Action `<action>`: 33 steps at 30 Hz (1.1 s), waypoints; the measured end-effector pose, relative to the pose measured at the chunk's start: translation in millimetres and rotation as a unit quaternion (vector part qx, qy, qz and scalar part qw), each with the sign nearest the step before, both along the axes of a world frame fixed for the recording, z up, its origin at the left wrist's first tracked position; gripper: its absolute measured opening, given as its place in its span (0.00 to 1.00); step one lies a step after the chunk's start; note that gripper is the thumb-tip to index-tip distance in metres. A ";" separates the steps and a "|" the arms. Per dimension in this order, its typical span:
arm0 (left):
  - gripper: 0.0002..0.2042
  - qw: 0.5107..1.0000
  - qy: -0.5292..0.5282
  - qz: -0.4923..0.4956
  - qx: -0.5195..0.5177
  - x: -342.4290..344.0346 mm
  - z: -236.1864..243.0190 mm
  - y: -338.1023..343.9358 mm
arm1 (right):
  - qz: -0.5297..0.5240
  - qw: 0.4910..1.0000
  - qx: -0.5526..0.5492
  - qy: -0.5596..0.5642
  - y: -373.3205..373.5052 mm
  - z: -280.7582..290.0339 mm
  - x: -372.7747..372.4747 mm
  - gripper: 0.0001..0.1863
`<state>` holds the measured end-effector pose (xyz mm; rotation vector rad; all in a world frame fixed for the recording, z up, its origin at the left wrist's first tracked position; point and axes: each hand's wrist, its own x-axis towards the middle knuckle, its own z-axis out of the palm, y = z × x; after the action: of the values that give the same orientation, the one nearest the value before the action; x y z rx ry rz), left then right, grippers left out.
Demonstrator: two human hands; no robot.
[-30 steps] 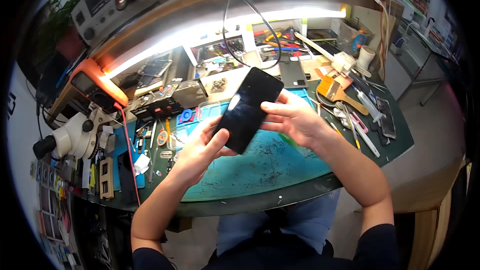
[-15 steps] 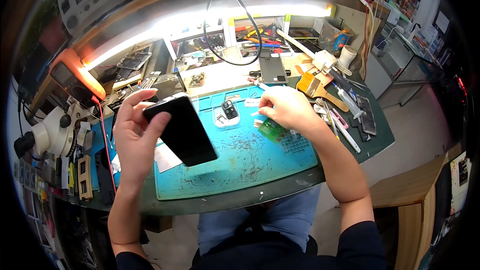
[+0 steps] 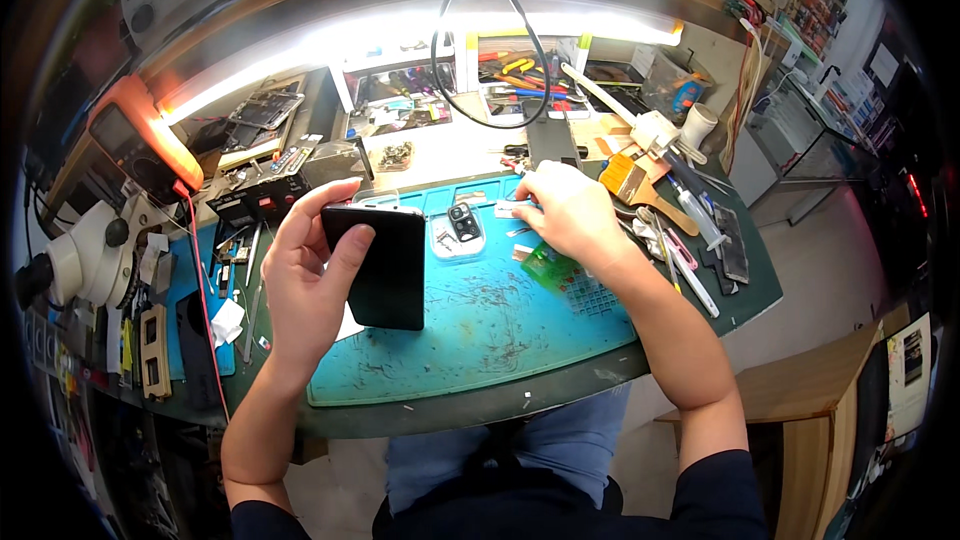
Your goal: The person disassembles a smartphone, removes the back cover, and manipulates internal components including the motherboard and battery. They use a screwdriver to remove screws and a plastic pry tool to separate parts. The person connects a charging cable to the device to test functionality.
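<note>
Over the mat, left of centre, I have the phone clamped between my left hand's thumb and fingers. My right hand curls near the mat's far edge; from here I cannot tell whether it grips anything. Between them sits a clear box; a green board lies just below the right hand, a brush beyond.

Left hand grips phone — right hand over mat

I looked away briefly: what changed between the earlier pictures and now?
The right hand let go of the phone, its fingers now near the mat's back; the left hand alone moved the phone left. The brush stayed put.
</note>
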<state>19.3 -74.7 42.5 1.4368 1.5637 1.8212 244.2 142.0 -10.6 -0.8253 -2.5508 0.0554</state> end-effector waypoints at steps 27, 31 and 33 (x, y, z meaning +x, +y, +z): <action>0.25 0.998 0.037 -0.049 0.031 20.2 -10.4 -22.2 | 0.262 0.897 0.082 0.345 -103.9 90.0 -23.5 0.15; 0.26 0.997 0.035 -0.059 0.032 22.4 -9.3 -18.6 | 0.268 0.888 0.134 0.348 -101.5 77.9 -22.5 0.19; 0.26 0.997 0.039 -0.060 0.029 22.5 -9.8 -17.8 | 0.269 0.884 0.139 0.356 -97.7 76.1 -20.8 0.19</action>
<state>41.8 -92.5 32.8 1.6101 1.4379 1.7734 223.5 44.3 65.6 0.0534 -1.9281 0.1334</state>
